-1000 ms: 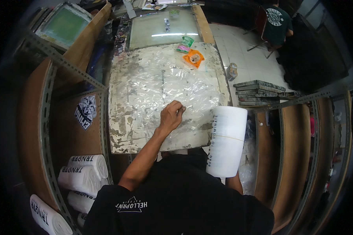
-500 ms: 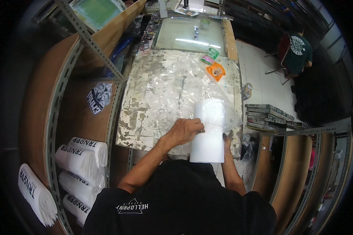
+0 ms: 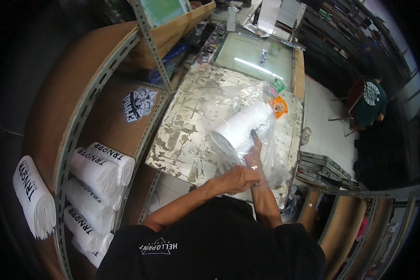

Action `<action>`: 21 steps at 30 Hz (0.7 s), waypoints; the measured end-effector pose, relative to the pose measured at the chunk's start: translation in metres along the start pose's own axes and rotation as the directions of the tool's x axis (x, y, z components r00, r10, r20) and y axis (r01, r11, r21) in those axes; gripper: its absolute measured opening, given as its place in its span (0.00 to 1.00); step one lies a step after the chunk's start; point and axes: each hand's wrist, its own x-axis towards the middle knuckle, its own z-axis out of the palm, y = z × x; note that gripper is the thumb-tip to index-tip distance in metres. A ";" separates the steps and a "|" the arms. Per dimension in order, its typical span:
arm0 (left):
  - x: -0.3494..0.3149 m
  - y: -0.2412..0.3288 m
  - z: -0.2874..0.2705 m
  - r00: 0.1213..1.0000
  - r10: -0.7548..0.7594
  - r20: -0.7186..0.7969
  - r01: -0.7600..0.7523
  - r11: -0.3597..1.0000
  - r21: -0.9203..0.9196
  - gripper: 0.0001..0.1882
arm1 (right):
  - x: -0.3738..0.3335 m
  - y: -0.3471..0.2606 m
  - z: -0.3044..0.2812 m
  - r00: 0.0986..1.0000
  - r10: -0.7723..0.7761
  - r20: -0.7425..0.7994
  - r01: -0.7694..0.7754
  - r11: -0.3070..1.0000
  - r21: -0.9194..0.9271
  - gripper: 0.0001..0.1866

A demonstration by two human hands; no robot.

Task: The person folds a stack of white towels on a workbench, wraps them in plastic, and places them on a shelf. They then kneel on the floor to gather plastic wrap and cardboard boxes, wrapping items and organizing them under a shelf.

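A white roll (image 3: 240, 128) lies tilted on the worn table, inside a clear plastic bag (image 3: 219, 100). My right hand (image 3: 253, 154) reaches into the bag and grips the roll's near side, a dark-tipped finger or thumb showing against the white. Crossing in front of it, my left hand (image 3: 241, 179) is closed on the bag's mouth beside my right wrist. Its fingertips are partly hidden. Past the roll's far end sits an orange packet (image 3: 279, 107), and a green packet (image 3: 277, 85) is just beyond.
The table (image 3: 172, 144) has peeling paint, with a glass panel (image 3: 252, 56) at its far end. Rolled white bundles (image 3: 95, 168) fill a shelf on the left. Flat frames (image 3: 319, 168) are stacked at right, near wooden shelving (image 3: 343, 224). A person (image 3: 373, 102) sits farther right.
The roll has gone from upright near my body to tilted inside the clear bag, farther over the table. My left hand has left the roll for the bag's edge. The view has turned.
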 end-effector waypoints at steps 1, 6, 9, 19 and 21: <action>-0.007 0.000 0.003 1.000 -0.023 0.020 0.023 1.000 0.018 0.09 | 0.010 0.008 0.032 0.998 -0.006 -0.059 0.009 0.999 0.045 0.26; -0.021 0.014 -0.002 0.981 -0.094 -0.168 0.110 0.990 0.089 0.24 | 0.076 0.046 0.087 0.933 0.044 -0.358 0.076 0.946 0.315 0.34; -0.034 0.014 -0.024 0.932 -0.083 -0.352 0.246 0.858 0.451 0.34 | 0.105 0.053 0.077 0.916 -0.008 -0.401 0.138 0.945 0.297 0.38; -0.084 -0.009 -0.017 0.921 -0.374 -0.111 0.390 0.882 0.264 0.19 | 0.134 0.084 0.105 0.906 0.018 -0.424 0.050 0.988 0.148 0.53; -0.064 0.003 -0.028 0.950 -0.291 -0.113 0.311 0.917 0.249 0.19 | 0.158 0.063 0.084 0.933 -0.191 -0.304 0.200 0.980 -0.001 0.46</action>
